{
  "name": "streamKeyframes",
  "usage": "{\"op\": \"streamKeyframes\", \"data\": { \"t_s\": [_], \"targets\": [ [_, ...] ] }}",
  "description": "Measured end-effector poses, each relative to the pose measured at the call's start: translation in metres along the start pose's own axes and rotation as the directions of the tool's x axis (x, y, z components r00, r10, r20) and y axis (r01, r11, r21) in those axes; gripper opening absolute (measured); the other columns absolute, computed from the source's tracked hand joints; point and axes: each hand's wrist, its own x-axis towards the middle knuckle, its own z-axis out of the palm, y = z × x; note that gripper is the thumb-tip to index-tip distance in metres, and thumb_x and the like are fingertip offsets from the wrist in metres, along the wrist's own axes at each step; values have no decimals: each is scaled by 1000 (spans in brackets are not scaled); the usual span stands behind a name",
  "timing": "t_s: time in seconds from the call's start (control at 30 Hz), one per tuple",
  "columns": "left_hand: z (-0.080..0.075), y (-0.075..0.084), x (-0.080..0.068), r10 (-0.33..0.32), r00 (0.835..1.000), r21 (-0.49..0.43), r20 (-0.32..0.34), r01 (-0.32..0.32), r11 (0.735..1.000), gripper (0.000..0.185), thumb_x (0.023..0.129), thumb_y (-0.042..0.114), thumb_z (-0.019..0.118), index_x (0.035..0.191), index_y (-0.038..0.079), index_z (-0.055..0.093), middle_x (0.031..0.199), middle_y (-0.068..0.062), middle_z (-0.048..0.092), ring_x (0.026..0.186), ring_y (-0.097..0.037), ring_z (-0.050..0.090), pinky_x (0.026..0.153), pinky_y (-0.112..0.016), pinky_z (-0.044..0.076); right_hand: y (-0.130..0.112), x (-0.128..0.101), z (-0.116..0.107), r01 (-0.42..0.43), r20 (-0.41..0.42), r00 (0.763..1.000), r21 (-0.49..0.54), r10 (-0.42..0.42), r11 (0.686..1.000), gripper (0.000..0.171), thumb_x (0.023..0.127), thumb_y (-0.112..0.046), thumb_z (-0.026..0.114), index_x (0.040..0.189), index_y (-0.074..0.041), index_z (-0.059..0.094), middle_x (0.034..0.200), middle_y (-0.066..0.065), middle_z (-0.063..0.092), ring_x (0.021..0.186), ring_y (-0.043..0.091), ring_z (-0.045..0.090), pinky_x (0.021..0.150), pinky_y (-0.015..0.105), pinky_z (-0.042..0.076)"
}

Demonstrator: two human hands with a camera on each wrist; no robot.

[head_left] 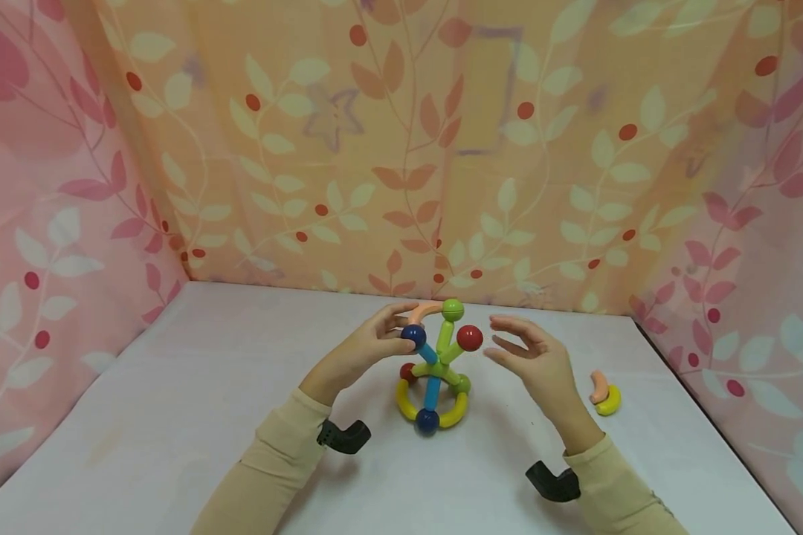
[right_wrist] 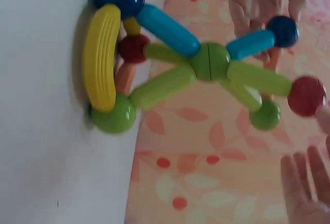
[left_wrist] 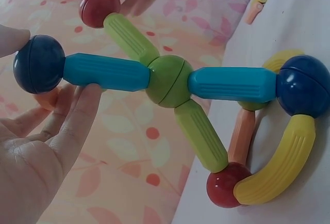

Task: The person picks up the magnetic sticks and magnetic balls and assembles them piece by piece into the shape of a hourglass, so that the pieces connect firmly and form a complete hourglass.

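A magnetic stick-and-ball structure (head_left: pixel 435 364) stands upright on the table. Its centre is a green ball (left_wrist: pixel 170 81), from which blue and green sticks spread up and down. My left hand (head_left: pixel 375 338) pinches the upper dark blue ball (left_wrist: pixel 39 64), thumb on one side and fingers along the blue stick (left_wrist: pixel 105 72). Behind that ball, a curved orange stick (head_left: pixel 424 310) reaches to the top green ball (head_left: pixel 452 310). Beside the red ball (head_left: pixel 470 338) is my right hand (head_left: pixel 531 360), fingers loosely bent and holding nothing; its thumb tip shows near that ball (right_wrist: pixel 306 96).
Curved yellow sticks (right_wrist: pixel 101 59) join the balls at the structure's base. On the white table (head_left: pixel 241 446), a loose orange curved stick (head_left: pixel 598 387) and a yellow one (head_left: pixel 609 401) lie to the right. Patterned cloth (head_left: pixel 401 148) encloses the back and sides.
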Motion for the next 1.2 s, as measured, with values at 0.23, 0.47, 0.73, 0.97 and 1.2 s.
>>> {"op": "streamKeyframes", "data": {
  "t_s": [0.23, 0.47, 0.73, 0.97, 1.2],
  "targets": [
    [1, 2, 2, -2, 1000, 15, -1, 2, 1000, 66, 95, 16, 61, 154, 17, 30, 140, -20, 45, 118, -20, 57, 110, -44, 46, 9, -7, -52, -265, -223, 947, -143, 230, 954, 48, 86, -33, 78, 126, -10, 68, 97, -24, 72, 91, -8, 64, 75, 5, 48],
    [0, 1, 2, -8, 1000, 11, -7, 8, 1000, 67, 95, 16, 62, 154, 18, 30, 140, -19, 45, 118, -21, 57, 111, -45, 45, 27, -12, -99, -458, -242, 880, -206, 408, 865, 52, 83, -52, 75, 123, -20, 68, 89, -32, 66, 76, -9, 58, 66, 18, 54],
    [2, -4, 3, -14, 1000, 15, -10, 14, 1000, 64, 95, 18, 62, 152, 22, 34, 138, -17, 49, 122, -23, 55, 111, -46, 44, 62, -29, -150, -652, -249, 755, -192, 606, 733, 89, 79, -63, 72, 145, -8, 49, 115, -14, 64, 74, -19, 57, 115, 66, 26],
    [-1, -3, 1, -9, 1000, 5, -11, 9, 1000, 68, 95, 17, 63, 154, 17, 29, 140, -18, 46, 118, -20, 58, 111, -45, 45, 82, -34, -171, -675, -273, 732, -163, 624, 720, 91, 84, -52, 75, 146, 7, 42, 96, -20, 60, 74, -12, 66, 88, 25, 57],
    [0, -2, 2, -5, 1000, 3, -6, 5, 1000, 66, 95, 16, 62, 153, 18, 31, 139, -17, 47, 120, -23, 56, 111, -45, 45, 97, -34, -184, -718, -150, 691, -22, 707, 696, 80, 91, -30, 72, 142, 19, 35, 84, -18, 65, 75, -7, 68, 86, 28, 58]
  ]
}}
